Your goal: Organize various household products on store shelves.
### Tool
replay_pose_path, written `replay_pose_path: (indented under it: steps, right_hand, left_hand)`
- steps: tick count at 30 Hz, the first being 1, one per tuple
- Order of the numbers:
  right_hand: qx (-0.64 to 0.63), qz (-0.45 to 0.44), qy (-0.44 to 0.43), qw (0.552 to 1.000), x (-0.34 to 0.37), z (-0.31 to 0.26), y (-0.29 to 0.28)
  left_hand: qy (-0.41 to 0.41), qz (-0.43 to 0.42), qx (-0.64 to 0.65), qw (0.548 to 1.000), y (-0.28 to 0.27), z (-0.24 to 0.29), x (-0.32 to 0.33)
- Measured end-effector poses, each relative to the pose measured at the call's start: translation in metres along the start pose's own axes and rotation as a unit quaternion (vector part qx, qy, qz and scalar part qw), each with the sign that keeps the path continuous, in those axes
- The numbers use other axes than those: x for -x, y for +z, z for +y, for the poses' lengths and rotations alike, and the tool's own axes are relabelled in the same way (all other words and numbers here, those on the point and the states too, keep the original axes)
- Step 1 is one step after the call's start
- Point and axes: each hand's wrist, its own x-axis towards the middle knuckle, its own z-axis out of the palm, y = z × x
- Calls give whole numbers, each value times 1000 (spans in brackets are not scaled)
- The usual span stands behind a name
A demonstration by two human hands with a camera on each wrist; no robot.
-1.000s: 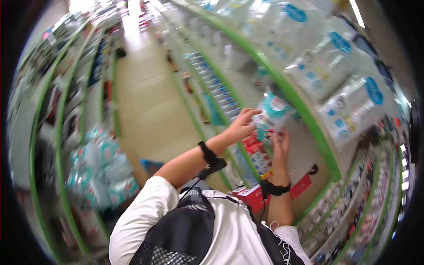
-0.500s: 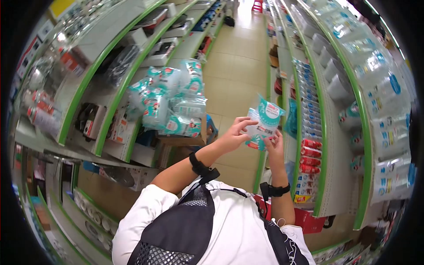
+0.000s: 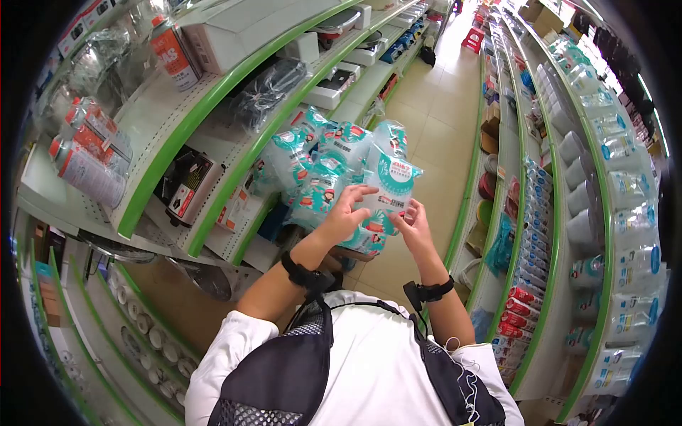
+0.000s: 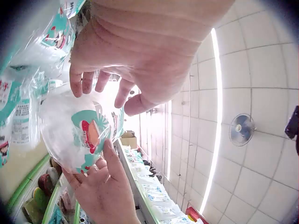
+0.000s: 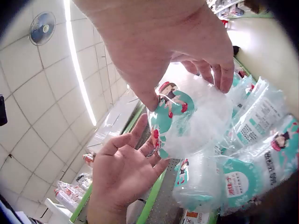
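Both hands are at a clear plastic pack (image 3: 389, 186) with teal print and round pale contents, in front of my body. My right hand (image 3: 418, 231) grips its right side, thumb on the near face; in the right wrist view its fingers reach over the pack (image 5: 201, 112). My left hand (image 3: 346, 214) touches the other side with fingers spread and fairly straight. From the right wrist view, the left hand (image 5: 124, 170) shows a loose palm, fingertips against the wrapping. Behind the held pack, overlapping it in the head view, lies a pile of similar packs (image 3: 316, 195).
Green-edged shelves (image 3: 206, 231) on the left hold spray cans (image 3: 174, 53) and boxed goods. Along the right, another shelf bears cups, red-wrapped packs (image 3: 520, 305) and clear packs (image 3: 629, 245). A tiled aisle (image 3: 426, 113) runs between them, with a red stool (image 3: 473, 40) far down it.
The view has swung left, from the right-hand shelf to the aisle and the pile. The held pack has come away from that shelf and is now in front of the pile.
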Motion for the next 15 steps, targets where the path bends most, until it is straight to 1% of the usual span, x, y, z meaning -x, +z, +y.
replay_pose_path:
  steps: [2, 4, 6, 7, 8, 9, 11, 12, 13, 14, 15]
  right_hand:
    - [-21, 0, -21, 1000, -24, -6, 14]
    - [0, 7, -26, 1000, -42, -25, 31]
    - [20, 14, -30, 999, -60, -45, 50]
    - [74, 13, -58, 996, -73, -54, 60]
    - [128, 12, -85, 988, -88, -61, 70]
    - [129, 9, -87, 988, -110, -62, 78]
    - [219, 2, -122, 968, -158, -63, 97]
    - [219, -1, -124, 968, -173, -74, 109]
    - [240, -12, -105, 965, -186, -88, 122]
    - [260, -23, -89, 961, -199, -100, 134]
    - [260, -26, -93, 961, -217, -102, 143]
  left_hand:
    - [3, -2, 29, 1000, -26, -7, -12]
    - [10, -3, 106, 994, -49, -10, -24]
    - [-4, 11, 109, 994, -77, -5, -36]
    - [-19, 24, 112, 993, -91, 0, -42]
    - [-2, 36, 92, 995, -104, 2, -48]
    - [0, 39, 92, 995, -117, -2, -57]
    - [0, 90, 153, 984, -142, -14, -77]
    - [-27, 82, 248, 965, -155, -20, -89]
    - [-25, 85, 248, 965, -162, -17, -93]
    - [-58, 97, 265, 958, -170, -12, -98]
    - [-91, 109, 282, 949, -178, -9, -104]
